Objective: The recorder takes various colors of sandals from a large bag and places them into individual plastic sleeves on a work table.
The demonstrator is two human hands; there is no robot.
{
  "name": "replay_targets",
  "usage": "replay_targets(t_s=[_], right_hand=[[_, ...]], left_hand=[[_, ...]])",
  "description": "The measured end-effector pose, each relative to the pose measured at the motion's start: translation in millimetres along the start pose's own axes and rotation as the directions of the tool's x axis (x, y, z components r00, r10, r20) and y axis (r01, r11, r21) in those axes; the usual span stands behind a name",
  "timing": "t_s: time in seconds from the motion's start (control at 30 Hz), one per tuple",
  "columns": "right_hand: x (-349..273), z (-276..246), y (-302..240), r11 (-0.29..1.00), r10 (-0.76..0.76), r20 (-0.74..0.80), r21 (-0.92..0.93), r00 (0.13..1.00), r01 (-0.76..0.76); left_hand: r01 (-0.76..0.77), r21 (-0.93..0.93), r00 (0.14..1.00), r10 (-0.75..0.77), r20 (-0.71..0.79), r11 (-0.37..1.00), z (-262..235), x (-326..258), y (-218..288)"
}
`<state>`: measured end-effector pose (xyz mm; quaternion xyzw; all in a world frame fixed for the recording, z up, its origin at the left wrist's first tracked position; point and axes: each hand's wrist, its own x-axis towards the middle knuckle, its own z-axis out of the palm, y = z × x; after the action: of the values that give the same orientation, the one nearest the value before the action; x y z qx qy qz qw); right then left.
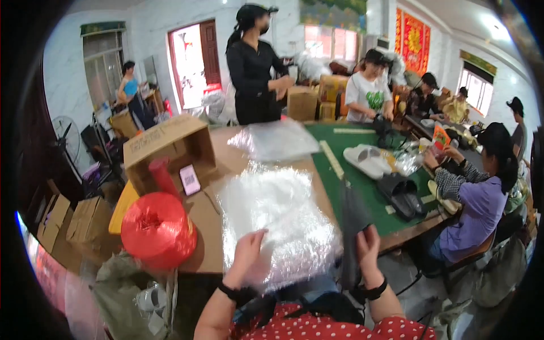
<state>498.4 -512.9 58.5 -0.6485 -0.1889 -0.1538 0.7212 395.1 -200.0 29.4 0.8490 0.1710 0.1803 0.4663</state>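
A stack of shiny clear plastic bags (277, 198) lies on the table right in front of me. My left hand (249, 250) is over its near left part, fingers pinched on the film of a clear bag. To the right of the stack, my right hand (367, 249) grips a dark grey slipper (352, 232), held upright on its edge with its long, narrow side showing. The slipper's far end points away from me, over the table's green part. Some of the fingers are hidden behind it.
Left of the stack are a big red twine roll (158, 231), an open cardboard box (170, 147) and a phone-sized card (190, 180). More plastic bags (275, 140) lie beyond. At right are a white slipper (367, 161), a black slipper (401, 195) and a seated person (473, 209).
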Motion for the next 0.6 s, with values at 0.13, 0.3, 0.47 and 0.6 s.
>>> replay_targets(t_s=[0.13,0.3,0.47,0.6], right_hand=[[-5.9,-44.2,1.4,0.992,0.022,-0.058,0.122,0.998,-0.015],[-14.7,-35.8,-21.2,1.0,0.009,0.151,0.009,0.989,-0.01],[-21.2,-6.3,-52.6,0.963,-0.058,0.279,-0.238,0.959,0.128],[-14.9,-6.0,-35.4,0.967,0.003,0.218,-0.25,0.976,0.053]], left_hand=[[-0.048,-0.25,0.999,0.045,-0.018,0.967,-2.6,16.1,-10.7],[-0.008,-0.324,0.999,-0.006,-0.042,0.946,0.0,15.8,-22.8],[-0.234,0.055,0.97,0.228,0.086,0.971,-7.1,1.1,4.8],[-0.305,0.266,0.921,0.212,0.327,0.914,-8.9,-11.5,10.7]])
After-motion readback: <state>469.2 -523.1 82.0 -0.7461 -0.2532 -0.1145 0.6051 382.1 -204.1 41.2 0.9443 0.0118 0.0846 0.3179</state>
